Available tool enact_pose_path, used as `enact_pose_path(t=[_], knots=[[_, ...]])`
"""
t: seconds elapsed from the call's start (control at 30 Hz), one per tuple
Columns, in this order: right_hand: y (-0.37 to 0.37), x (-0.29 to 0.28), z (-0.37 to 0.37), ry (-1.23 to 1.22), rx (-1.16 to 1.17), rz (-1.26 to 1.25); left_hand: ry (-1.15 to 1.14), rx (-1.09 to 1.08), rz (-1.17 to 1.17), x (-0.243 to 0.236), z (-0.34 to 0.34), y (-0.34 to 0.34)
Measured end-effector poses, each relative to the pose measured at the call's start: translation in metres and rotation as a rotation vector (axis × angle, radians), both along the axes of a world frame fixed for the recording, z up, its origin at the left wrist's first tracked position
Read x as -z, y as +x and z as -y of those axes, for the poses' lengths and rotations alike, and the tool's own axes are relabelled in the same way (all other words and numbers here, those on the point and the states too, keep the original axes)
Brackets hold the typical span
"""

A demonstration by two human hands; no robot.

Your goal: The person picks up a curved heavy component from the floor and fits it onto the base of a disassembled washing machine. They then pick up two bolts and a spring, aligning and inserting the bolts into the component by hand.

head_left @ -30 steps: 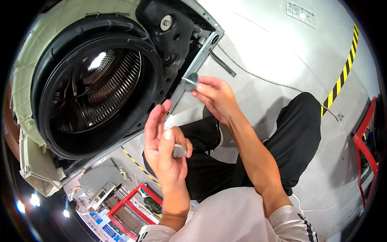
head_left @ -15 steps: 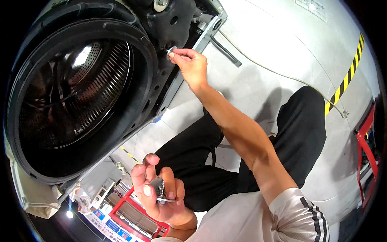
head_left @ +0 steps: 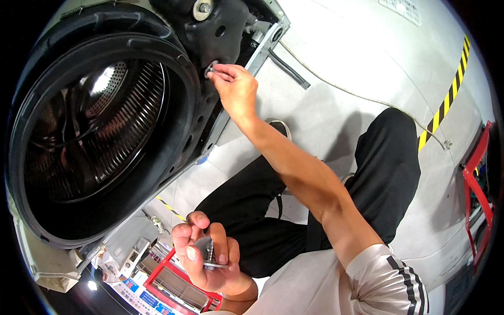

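Note:
My right hand (head_left: 233, 89) pinches a round metal washer (head_left: 210, 67), apparently on a bolt, against a hole in the black weight block (head_left: 215, 44) beside the drum opening. My fingers hide much of the washer. Below the machine, my left hand (head_left: 202, 252) is cupped around washers with threaded bolts (head_left: 209, 256), its fingers curled upward. The washing machine shows its black rubber door seal (head_left: 186, 94) and steel drum (head_left: 89, 131). Higher on the block, a bolt with a washer (head_left: 202, 9) sits in place.
My bent legs (head_left: 386, 157) are on the tiled floor (head_left: 357, 63). A cable (head_left: 336, 86) runs toward yellow-black tape (head_left: 446, 97). A short black hose (head_left: 286, 68) lies beside the frame. Red metal frames stand at right (head_left: 475, 168) and lower left (head_left: 157, 278), near another appliance (head_left: 131, 247).
My right hand has moved up and left from the frame's edge onto the black block with the washer. My left hand has dropped lower. In the last half second, the right hand shifted slightly left.

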State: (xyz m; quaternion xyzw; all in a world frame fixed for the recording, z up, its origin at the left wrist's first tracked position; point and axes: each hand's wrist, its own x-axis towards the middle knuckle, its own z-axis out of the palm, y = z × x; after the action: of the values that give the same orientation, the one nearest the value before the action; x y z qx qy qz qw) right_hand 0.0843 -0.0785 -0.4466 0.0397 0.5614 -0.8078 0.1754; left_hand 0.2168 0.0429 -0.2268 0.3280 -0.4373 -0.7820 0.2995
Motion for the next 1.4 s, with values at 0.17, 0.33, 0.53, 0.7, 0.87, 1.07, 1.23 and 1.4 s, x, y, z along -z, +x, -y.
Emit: enact_pose_path(t=[0.17,0.33,0.53,0.7,0.87,1.07,1.23,1.4], knots=[[-0.007,-0.004,-0.005,-0.032,-0.145,0.205,0.029,-0.143,0.007,0.001,-0.005,-0.001],[-0.013,-0.004,-0.004,-0.099,-0.218,0.343,0.014,-0.017,0.010,0.000,-0.003,0.000],[-0.008,0.010,0.003,0.036,-0.190,0.113,0.006,-0.014,0.016,0.000,-0.003,-0.001],[-0.015,-0.004,-0.006,0.021,-0.256,0.172,0.055,-0.140,0.001,0.001,-0.006,-0.002],[-0.025,-0.003,-0.007,-0.019,-0.282,0.269,0.066,-0.141,0.002,0.001,-0.007,-0.004],[-0.008,0.003,-0.001,0.135,-0.128,-0.059,0.072,-0.141,-0.001,0.001,-0.006,-0.005],[-0.007,0.015,0.002,0.145,0.009,-0.356,0.075,-0.141,-0.015,0.001,-0.006,-0.003],[-0.008,0.004,0.000,0.011,-0.154,0.128,0.053,-0.083,-0.005,0.001,-0.005,-0.003]])
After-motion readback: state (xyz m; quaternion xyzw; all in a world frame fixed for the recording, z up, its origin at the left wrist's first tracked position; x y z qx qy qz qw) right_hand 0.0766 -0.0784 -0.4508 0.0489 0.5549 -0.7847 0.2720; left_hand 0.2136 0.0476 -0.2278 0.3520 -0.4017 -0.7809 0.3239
